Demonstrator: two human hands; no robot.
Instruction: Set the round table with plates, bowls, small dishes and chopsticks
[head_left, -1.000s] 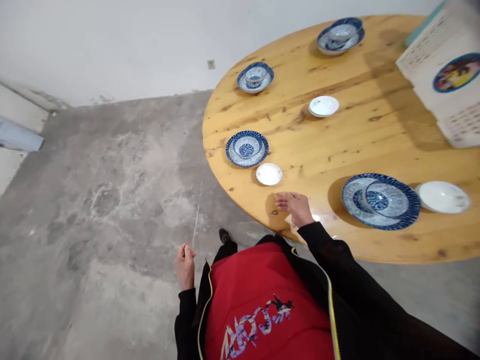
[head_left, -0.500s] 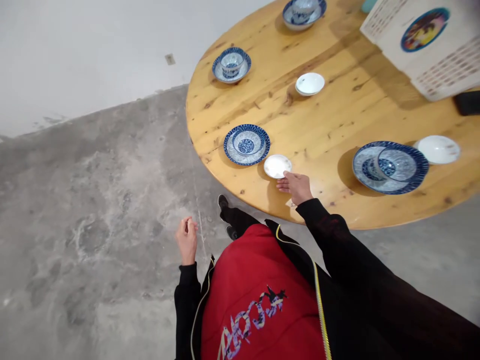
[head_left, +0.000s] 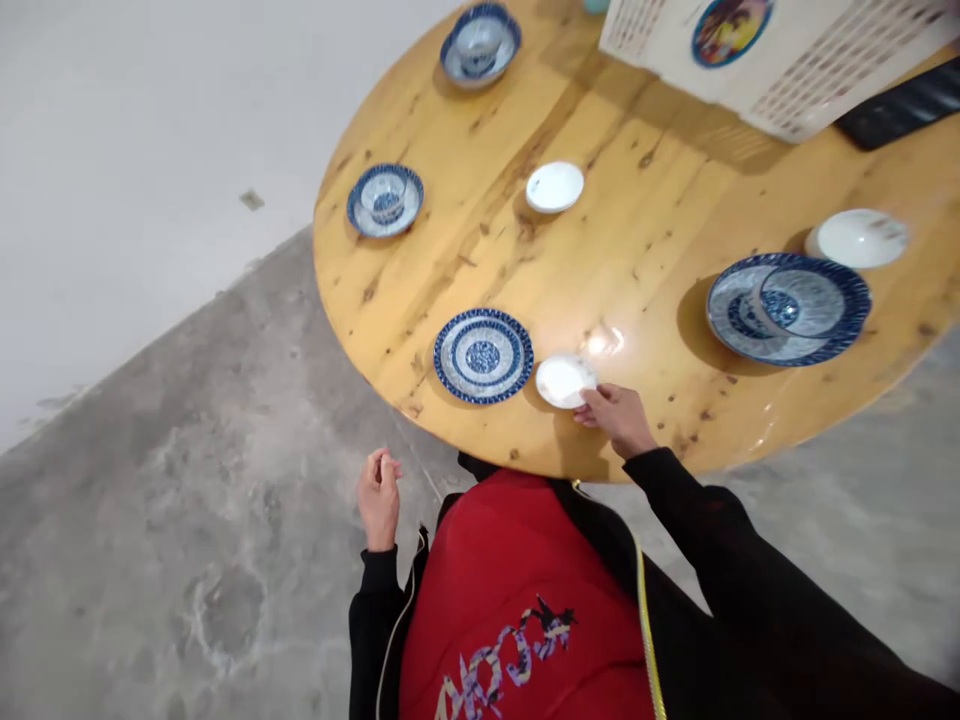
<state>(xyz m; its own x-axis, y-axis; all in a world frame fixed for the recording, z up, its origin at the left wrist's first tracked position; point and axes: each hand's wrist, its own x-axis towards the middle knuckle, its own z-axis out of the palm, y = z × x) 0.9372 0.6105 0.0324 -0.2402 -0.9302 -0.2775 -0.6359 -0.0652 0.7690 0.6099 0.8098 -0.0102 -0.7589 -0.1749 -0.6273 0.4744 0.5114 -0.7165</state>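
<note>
My right hand (head_left: 619,416) pinches the near right rim of a small white saucer (head_left: 564,380), thumb on top and fingers partly hidden under the edge. Left of that saucer sits a blue-and-white plate (head_left: 484,393) with a patterned bowl (head_left: 482,356) in its middle, seen from straight above. My left hand (head_left: 379,497) hangs off the table's edge over the grey floor, its fingers curled in and nothing visible in them.
On the round wooden table (head_left: 465,265) are a blue-rimmed dish with a bowl (head_left: 787,310), a white bowl (head_left: 862,238), small white dishes (head_left: 555,188), and two more plate-and-bowl sets (head_left: 385,200) (head_left: 480,46). A white plastic basket (head_left: 697,75) and a black object (head_left: 904,105) lie at the far right.
The view has shifted and turned with my body nearer the table. My right hand still grips the white saucer, which stays just right of the plate. My left hand remains curled beside me.
</note>
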